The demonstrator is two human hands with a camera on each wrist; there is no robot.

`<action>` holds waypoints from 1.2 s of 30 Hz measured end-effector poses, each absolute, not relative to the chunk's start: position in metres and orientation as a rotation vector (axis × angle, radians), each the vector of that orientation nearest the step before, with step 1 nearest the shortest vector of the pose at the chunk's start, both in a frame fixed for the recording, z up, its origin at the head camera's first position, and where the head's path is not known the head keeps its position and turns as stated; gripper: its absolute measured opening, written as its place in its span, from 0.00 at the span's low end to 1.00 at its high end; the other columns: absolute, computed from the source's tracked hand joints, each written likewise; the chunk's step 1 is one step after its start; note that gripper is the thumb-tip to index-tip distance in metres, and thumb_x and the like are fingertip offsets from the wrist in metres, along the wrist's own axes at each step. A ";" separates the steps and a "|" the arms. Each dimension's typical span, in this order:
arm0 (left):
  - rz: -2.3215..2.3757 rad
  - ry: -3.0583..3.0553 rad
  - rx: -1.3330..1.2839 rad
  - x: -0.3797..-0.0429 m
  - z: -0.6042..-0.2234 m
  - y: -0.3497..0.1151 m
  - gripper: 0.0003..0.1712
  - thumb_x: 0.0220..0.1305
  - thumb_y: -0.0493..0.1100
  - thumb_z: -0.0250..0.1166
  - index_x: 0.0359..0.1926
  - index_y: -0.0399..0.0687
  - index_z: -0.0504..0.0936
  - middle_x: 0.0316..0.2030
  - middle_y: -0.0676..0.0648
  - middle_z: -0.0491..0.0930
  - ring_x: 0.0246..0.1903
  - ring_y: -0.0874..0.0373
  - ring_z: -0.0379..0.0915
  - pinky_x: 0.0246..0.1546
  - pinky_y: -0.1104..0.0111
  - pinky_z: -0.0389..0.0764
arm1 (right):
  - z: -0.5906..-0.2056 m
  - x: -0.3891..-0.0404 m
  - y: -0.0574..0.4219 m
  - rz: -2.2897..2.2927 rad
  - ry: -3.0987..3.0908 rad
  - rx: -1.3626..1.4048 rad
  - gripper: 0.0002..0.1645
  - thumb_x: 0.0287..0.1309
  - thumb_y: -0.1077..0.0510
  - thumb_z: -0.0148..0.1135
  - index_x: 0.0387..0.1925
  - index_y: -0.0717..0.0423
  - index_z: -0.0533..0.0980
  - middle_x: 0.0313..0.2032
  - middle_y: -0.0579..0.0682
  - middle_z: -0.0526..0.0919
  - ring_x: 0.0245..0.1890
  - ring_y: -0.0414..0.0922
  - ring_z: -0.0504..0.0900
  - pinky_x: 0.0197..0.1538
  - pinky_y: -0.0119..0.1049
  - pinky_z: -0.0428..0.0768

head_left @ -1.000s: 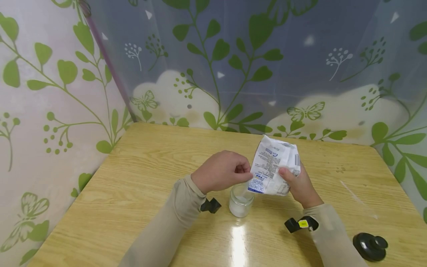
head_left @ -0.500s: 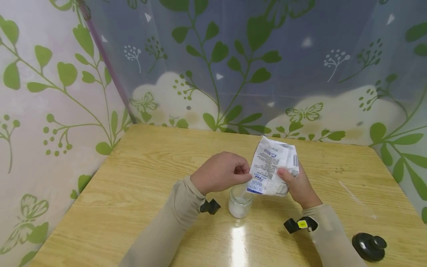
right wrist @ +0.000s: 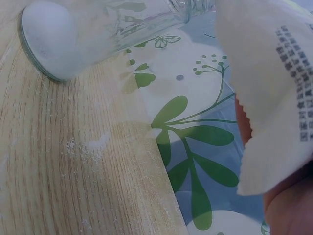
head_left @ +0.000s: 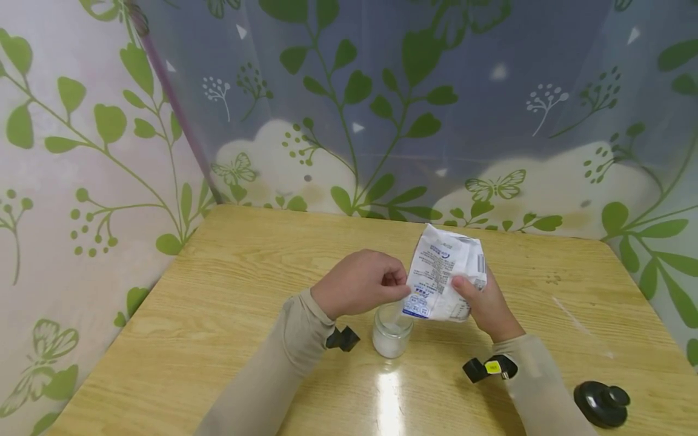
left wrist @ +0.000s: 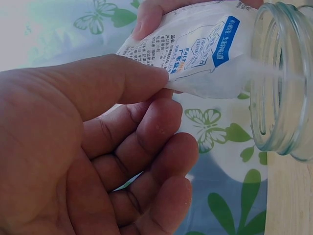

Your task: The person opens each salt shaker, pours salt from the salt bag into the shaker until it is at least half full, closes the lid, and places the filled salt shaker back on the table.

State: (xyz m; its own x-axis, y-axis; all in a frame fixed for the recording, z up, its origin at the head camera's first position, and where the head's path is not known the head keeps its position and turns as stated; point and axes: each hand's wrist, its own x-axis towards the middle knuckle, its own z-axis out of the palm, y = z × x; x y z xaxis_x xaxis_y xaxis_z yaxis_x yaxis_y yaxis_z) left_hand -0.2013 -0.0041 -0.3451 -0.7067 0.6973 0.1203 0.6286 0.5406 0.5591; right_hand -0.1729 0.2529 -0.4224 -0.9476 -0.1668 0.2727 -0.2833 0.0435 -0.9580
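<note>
A white printed salt bag hangs tilted, its lower left corner over the mouth of a glass jar. My right hand grips the bag's right side, thumb across the front. With thumb and index finger, my left hand pinches the edge near that corner; the other fingers curl below in the left wrist view. White salt streams from the corner past the threaded jar rim. In the right wrist view, white salt covers the jar's bottom. The bag's far side is hidden.
A black round lid with a knob lies on the wooden table at the right front. Spilled white grains dot the tabletop near the jar. A patterned wall covering rises behind the table's back edge.
Salt keeps streaming into the jar. Both hands hold the bag in nearly the same pose; the head view has shifted slightly.
</note>
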 end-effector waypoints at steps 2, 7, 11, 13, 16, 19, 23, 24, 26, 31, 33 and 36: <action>0.895 2.652 1.148 -0.202 -0.345 -0.004 0.09 0.69 0.47 0.68 0.30 0.54 0.84 0.22 0.60 0.79 0.24 0.66 0.72 0.31 0.71 0.75 | -0.423 -0.173 0.253 2.055 -2.210 0.477 0.17 0.76 0.58 0.54 0.61 0.41 0.67 0.47 0.35 0.85 0.44 0.35 0.86 0.42 0.31 0.84; 0.898 2.651 1.158 -0.202 -0.346 -0.004 0.09 0.69 0.47 0.68 0.30 0.54 0.84 0.22 0.60 0.79 0.24 0.66 0.71 0.32 0.71 0.75 | -0.424 -0.175 0.254 2.030 -2.239 0.453 0.18 0.76 0.59 0.54 0.63 0.44 0.66 0.47 0.35 0.85 0.43 0.36 0.86 0.41 0.31 0.84; 0.902 2.651 1.161 -0.202 -0.345 -0.004 0.09 0.69 0.47 0.68 0.30 0.54 0.83 0.22 0.60 0.79 0.24 0.66 0.71 0.32 0.71 0.75 | -0.425 -0.176 0.255 2.006 -2.269 0.422 0.21 0.76 0.59 0.53 0.65 0.48 0.64 0.46 0.34 0.85 0.43 0.36 0.86 0.41 0.32 0.85; 0.904 2.650 1.162 -0.202 -0.345 -0.004 0.09 0.69 0.47 0.68 0.30 0.54 0.83 0.22 0.60 0.79 0.24 0.66 0.71 0.32 0.71 0.75 | -0.425 -0.176 0.255 1.995 -2.276 0.425 0.22 0.75 0.60 0.53 0.66 0.50 0.63 0.47 0.34 0.85 0.43 0.36 0.86 0.41 0.32 0.85; 0.908 2.646 1.164 -0.202 -0.345 -0.005 0.10 0.69 0.47 0.68 0.29 0.54 0.83 0.22 0.60 0.78 0.24 0.66 0.71 0.32 0.71 0.74 | -0.424 -0.176 0.255 2.002 -2.262 0.449 0.22 0.75 0.61 0.52 0.67 0.50 0.63 0.47 0.34 0.85 0.44 0.36 0.86 0.41 0.32 0.85; 0.911 2.645 1.167 -0.202 -0.345 -0.005 0.10 0.69 0.47 0.68 0.29 0.54 0.83 0.22 0.60 0.78 0.23 0.66 0.70 0.31 0.71 0.74 | -0.424 -0.177 0.254 2.016 -2.239 0.470 0.22 0.75 0.61 0.53 0.66 0.48 0.63 0.48 0.35 0.85 0.44 0.36 0.86 0.42 0.32 0.85; 0.911 2.649 1.173 -0.202 -0.345 -0.004 0.10 0.69 0.47 0.68 0.29 0.54 0.83 0.21 0.60 0.78 0.23 0.67 0.70 0.31 0.71 0.74 | -0.424 -0.177 0.254 2.020 -2.233 0.466 0.22 0.75 0.62 0.53 0.66 0.49 0.63 0.48 0.35 0.84 0.45 0.36 0.85 0.42 0.31 0.84; 0.909 2.650 1.174 -0.202 -0.345 -0.004 0.10 0.69 0.47 0.68 0.29 0.54 0.83 0.21 0.60 0.78 0.23 0.67 0.70 0.31 0.71 0.74 | -0.423 -0.177 0.254 2.017 -2.238 0.460 0.22 0.75 0.62 0.53 0.66 0.49 0.63 0.48 0.35 0.84 0.44 0.36 0.86 0.42 0.32 0.84; 0.904 2.651 1.176 -0.202 -0.345 -0.004 0.10 0.69 0.47 0.68 0.29 0.54 0.83 0.22 0.60 0.78 0.24 0.67 0.70 0.32 0.71 0.74 | -0.423 -0.177 0.255 2.008 -2.251 0.448 0.23 0.75 0.61 0.52 0.66 0.51 0.62 0.47 0.34 0.84 0.44 0.35 0.86 0.41 0.32 0.85; 0.902 2.652 1.176 -0.203 -0.344 -0.003 0.10 0.69 0.47 0.68 0.29 0.54 0.83 0.22 0.60 0.78 0.24 0.66 0.70 0.32 0.71 0.74 | -0.423 -0.177 0.256 1.995 -2.261 0.448 0.23 0.75 0.61 0.52 0.67 0.52 0.62 0.47 0.34 0.84 0.43 0.36 0.86 0.40 0.32 0.85; 0.904 2.651 1.174 -0.203 -0.345 -0.003 0.09 0.69 0.47 0.68 0.29 0.54 0.83 0.22 0.60 0.78 0.24 0.66 0.71 0.32 0.71 0.75 | -0.423 -0.177 0.256 2.006 -2.257 0.457 0.22 0.75 0.61 0.52 0.66 0.51 0.63 0.47 0.34 0.85 0.43 0.36 0.86 0.41 0.33 0.85; 0.903 2.651 1.171 -0.202 -0.346 -0.003 0.10 0.69 0.47 0.68 0.29 0.54 0.83 0.22 0.60 0.78 0.24 0.66 0.71 0.32 0.71 0.75 | -0.424 -0.176 0.256 2.027 -2.244 0.472 0.21 0.75 0.61 0.52 0.65 0.50 0.64 0.47 0.35 0.85 0.43 0.37 0.86 0.40 0.34 0.86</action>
State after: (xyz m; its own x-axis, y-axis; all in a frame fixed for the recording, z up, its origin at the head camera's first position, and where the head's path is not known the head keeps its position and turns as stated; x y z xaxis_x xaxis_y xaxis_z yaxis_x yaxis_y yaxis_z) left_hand -0.2021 -0.0033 -0.3457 -0.6977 0.7032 0.1365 0.6402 0.5267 0.5592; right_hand -0.1761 0.2560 -0.4243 -0.9492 -0.1716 0.2636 -0.2796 0.0768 -0.9570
